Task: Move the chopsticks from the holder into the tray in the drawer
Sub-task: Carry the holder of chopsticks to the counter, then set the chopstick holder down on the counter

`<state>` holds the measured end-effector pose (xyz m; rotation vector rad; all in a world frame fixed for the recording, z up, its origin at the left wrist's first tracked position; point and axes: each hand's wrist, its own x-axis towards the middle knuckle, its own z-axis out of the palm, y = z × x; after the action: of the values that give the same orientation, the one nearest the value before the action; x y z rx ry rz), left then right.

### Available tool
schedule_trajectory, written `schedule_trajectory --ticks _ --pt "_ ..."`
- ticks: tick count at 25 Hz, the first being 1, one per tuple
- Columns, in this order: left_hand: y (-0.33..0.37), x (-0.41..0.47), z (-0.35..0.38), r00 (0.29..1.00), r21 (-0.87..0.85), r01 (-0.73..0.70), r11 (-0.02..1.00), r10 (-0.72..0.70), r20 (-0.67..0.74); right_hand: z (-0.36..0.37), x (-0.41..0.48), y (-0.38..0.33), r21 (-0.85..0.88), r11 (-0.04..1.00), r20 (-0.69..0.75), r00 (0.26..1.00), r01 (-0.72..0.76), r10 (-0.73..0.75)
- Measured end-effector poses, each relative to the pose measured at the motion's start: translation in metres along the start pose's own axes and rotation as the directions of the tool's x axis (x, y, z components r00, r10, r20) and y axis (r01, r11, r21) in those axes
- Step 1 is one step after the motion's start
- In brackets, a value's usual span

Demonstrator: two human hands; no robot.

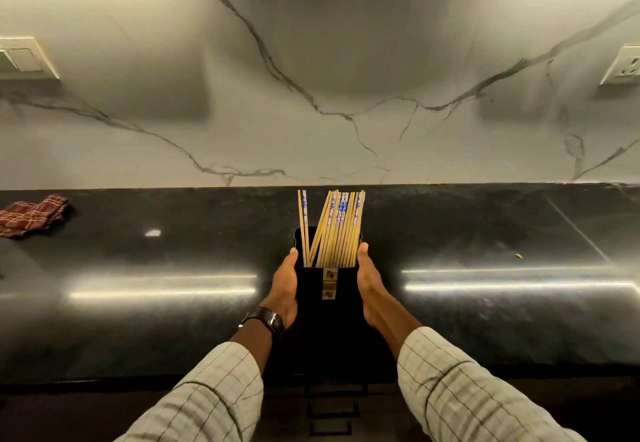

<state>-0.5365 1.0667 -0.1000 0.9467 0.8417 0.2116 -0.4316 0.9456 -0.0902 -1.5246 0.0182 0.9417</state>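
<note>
While both hands clasp the black chopstick holder point(327, 289) from either side near the front edge of the dark countertop point(467, 234), the bamboo chopsticks point(341, 230) stand inside it, their long axis running up and away toward the marble backsplash point(346, 78), patterned tops clear above the rim. The left hand point(284, 286) presses flat on the left wall and the right hand point(370, 286) on the right wall, fingers extended, thumbs just beside the sticks at the rim; neither hand holds a chopstick. 2 sticks lean apart at the left. Drawer handles point(330, 410) show below the front edge; no tray is visible. Both hands look equally near, so either could probably lift sticks out
</note>
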Motion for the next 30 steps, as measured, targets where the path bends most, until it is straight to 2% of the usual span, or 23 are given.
schedule_trajectory --ticks 5,10,13,16,19,21,24,26,27,29,30 --pt "-0.005 0.006 -0.003 1.000 0.021 0.003 1.000 -0.003 0.015 0.004 0.007 0.004 0.018 0.999 -0.043 0.998 0.051 -0.050" --pt "-0.021 -0.006 -0.005 0.999 0.028 -0.033 0.999 0.033 0.008 -0.010 0.001 0.021 0.129 0.987 -0.042 0.995 0.096 -0.091" --pt "-0.052 -0.026 -0.001 0.991 0.003 -0.107 0.994 0.107 -0.077 -0.014 -0.022 0.044 0.144 0.971 -0.184 0.969 0.191 -0.163" --pt "-0.074 -0.050 0.001 0.969 -0.042 -0.167 0.985 0.156 -0.191 -0.019 -0.048 0.066 0.154 0.944 -0.355 0.908 0.292 -0.223" --pt "-0.087 -0.069 -0.003 0.944 -0.058 -0.207 0.977 0.184 -0.272 -0.026 -0.072 0.090 0.209 0.918 -0.431 0.874 0.338 -0.224" --pt "-0.096 -0.081 -0.009 0.937 -0.054 -0.221 0.974 0.197 -0.289 -0.030 -0.084 0.118 0.225 0.932 -0.457 0.876 0.285 -0.157" --pt "-0.108 -0.097 -0.018 0.935 -0.053 -0.227 0.972 0.202 -0.293 -0.037 -0.096 0.167 0.375 0.926 -0.492 0.858 0.056 0.147" --pt "-0.113 -0.107 -0.022 0.946 -0.034 -0.209 0.977 0.193 -0.262 -0.037 -0.098 0.194 0.486 0.860 -0.396 0.838 -0.155 0.375" --pt "-0.116 -0.110 -0.024 0.956 -0.019 -0.192 0.981 0.182 -0.232 -0.035 -0.095 0.204 0.547 0.808 -0.309 0.844 -0.220 0.439" --pt "-0.118 -0.115 -0.027 0.973 0.021 -0.166 0.986 0.167 -0.161 -0.031 -0.091 0.213 0.681 0.673 -0.172 0.830 -0.288 0.530" --pt "-0.117 -0.116 -0.027 0.978 0.042 -0.161 0.986 0.165 -0.129 -0.030 -0.087 0.215 0.704 0.638 -0.146 0.816 -0.312 0.560"
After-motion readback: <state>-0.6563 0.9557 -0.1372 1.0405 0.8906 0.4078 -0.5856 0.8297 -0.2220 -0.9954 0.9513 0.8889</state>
